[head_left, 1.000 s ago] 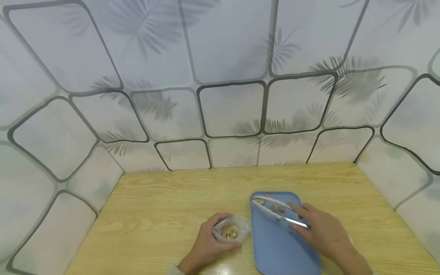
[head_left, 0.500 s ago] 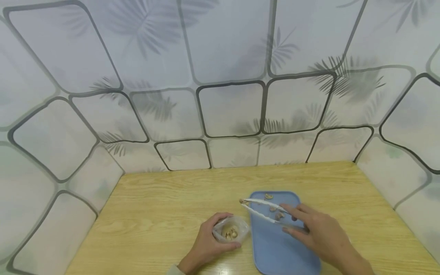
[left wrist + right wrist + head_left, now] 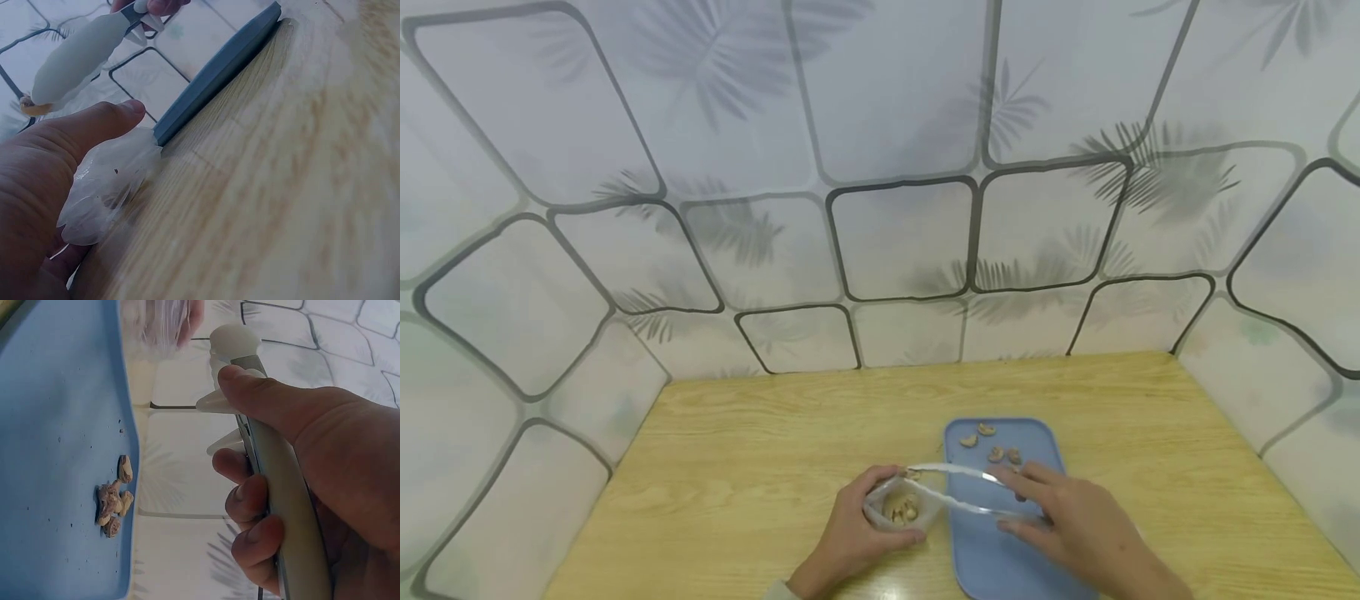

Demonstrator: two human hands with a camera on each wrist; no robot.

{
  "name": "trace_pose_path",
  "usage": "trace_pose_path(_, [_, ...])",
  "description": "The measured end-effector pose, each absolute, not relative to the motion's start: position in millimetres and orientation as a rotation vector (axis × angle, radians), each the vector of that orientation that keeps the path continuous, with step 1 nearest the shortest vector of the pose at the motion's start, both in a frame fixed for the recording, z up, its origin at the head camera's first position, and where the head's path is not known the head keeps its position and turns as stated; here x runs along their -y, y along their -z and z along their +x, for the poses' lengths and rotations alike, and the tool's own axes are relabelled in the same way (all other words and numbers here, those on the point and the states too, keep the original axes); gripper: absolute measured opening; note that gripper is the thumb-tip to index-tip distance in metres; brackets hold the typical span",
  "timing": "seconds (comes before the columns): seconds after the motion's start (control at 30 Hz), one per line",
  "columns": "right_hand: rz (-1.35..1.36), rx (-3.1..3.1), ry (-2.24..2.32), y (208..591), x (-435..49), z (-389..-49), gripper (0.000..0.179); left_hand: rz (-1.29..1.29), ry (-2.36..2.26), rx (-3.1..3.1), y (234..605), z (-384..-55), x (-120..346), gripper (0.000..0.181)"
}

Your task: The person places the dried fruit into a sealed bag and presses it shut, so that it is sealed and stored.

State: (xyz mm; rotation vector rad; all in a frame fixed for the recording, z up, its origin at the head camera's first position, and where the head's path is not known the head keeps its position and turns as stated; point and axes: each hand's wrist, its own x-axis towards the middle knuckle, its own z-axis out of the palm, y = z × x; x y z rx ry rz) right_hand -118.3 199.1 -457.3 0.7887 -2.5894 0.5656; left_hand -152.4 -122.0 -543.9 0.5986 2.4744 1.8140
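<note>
My left hand (image 3: 857,529) curls around a clear plastic bag (image 3: 930,504), keeping its mouth spread upward. Several pale, brown-edged dried pieces (image 3: 904,508), like mushroom slices, lie inside it. My right hand (image 3: 1075,518) grips tongs (image 3: 955,470) with white scalloped tips. Between those tips, at the bag's far rim, is one tan-brown piece (image 3: 35,109), seen poking out in the left wrist view. The right wrist view shows the thumb and curled fingers around the tongs' handle (image 3: 290,506).
Right of the bag lies a blue tray (image 3: 1000,558). Several brown dried pieces (image 3: 111,503) and dark crumbs sit toward its far end. Both rest on a wood-grain table (image 3: 737,467), with patterned walls (image 3: 902,242) at the back and sides.
My right hand has carried the tongs and the pinched piece leftward from the tray's far end to the bag's mouth. The left hand and bag have stayed in place.
</note>
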Motion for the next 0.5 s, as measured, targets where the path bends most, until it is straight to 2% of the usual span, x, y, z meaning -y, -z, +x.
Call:
trace_pose_path(0.33, [0.753,2.722,-0.696,458.1,-193.7,-117.8,0.080,0.620,-1.787,-2.498,544.3,-152.4,122.6,0.074])
trace_pose_path(0.5, [0.737,2.699,-0.658,458.9,-196.3,-119.6,0.079,0.619,-1.777,-2.499,544.8,-153.2,123.4,0.073])
